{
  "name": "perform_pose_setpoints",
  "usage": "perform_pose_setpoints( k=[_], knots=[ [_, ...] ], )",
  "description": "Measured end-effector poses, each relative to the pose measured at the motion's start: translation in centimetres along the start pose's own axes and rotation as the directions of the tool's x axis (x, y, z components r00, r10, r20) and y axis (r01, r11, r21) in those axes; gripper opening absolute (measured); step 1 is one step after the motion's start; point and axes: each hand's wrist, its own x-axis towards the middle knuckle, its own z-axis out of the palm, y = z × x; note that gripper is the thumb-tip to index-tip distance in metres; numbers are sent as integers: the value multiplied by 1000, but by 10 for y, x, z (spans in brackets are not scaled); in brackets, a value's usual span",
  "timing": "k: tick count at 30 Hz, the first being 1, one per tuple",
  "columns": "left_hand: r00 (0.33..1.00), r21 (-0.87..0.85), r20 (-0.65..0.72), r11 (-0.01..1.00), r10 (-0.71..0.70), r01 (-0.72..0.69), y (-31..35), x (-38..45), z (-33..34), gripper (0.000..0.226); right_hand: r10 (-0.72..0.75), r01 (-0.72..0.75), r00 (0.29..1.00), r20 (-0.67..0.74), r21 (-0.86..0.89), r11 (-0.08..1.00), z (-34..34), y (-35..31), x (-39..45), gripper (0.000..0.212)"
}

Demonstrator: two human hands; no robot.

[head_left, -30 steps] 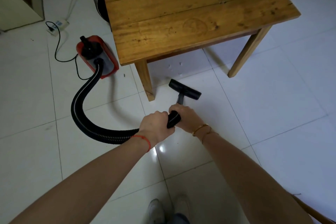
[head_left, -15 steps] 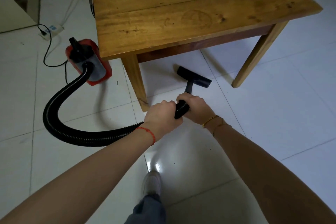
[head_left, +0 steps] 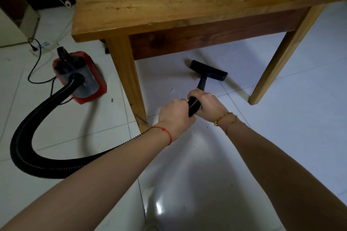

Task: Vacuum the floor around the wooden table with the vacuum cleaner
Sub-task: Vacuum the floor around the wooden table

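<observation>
The wooden table fills the top of the view, its two near legs standing on white floor tiles. A red vacuum cleaner body sits on the floor left of the table's near left leg. Its black ribbed hose loops left and back toward me. My left hand and my right hand both grip the hose end, side by side. The black floor nozzle lies flat on the tiles under the table's front edge, between the two legs.
A white power strip with a black cord lies on the floor at the left, near a cabinet. Small dark specks dot the tiles by my arms. The table's right leg stands right of the nozzle.
I have stepped closer to the table and lowered my view. The nozzle has slid forward from in front of the table to under its front edge. Both hands keep their grip.
</observation>
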Motion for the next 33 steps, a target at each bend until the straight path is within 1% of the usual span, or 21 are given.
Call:
perform_pose_setpoints(
  k=[4,9,12,14,17,19,23,28,33],
  knots=[
    [1000,-15,-31,1000,5,-6,-6,7,16,14,-5,4,1000,-25,-39,999,14,10,9,23],
    [999,6,-44,1000,11,-11,-21,-4,20,12,-35,27,997,-64,-133,991,29,-1,6,21],
    [998,32,-57,999,15,-13,-32,-19,16,12,-91,75,993,-77,-188,979,33,-16,3,22],
    [998,59,-65,998,24,-20,-41,-30,11,13,-137,118,987,-85,-195,974,34,-27,0,24],
    [997,113,-72,993,39,-31,-54,-43,3,15,-228,202,966,-120,-194,960,39,-43,-3,26],
    [996,152,-67,987,51,-40,-65,-51,-2,16,-283,246,948,-148,-230,942,43,-52,-4,28],
    [994,212,-78,975,82,-64,-78,-58,-6,19,-340,267,918,-203,-317,910,47,-63,-4,35],
    [985,222,-126,971,114,-84,-73,-43,2,19,-286,214,935,-211,-307,927,48,-51,2,31],
    [984,190,-130,977,124,-98,-50,-10,18,22,-136,86,972,-193,-247,965,39,-19,9,25]
  ],
)
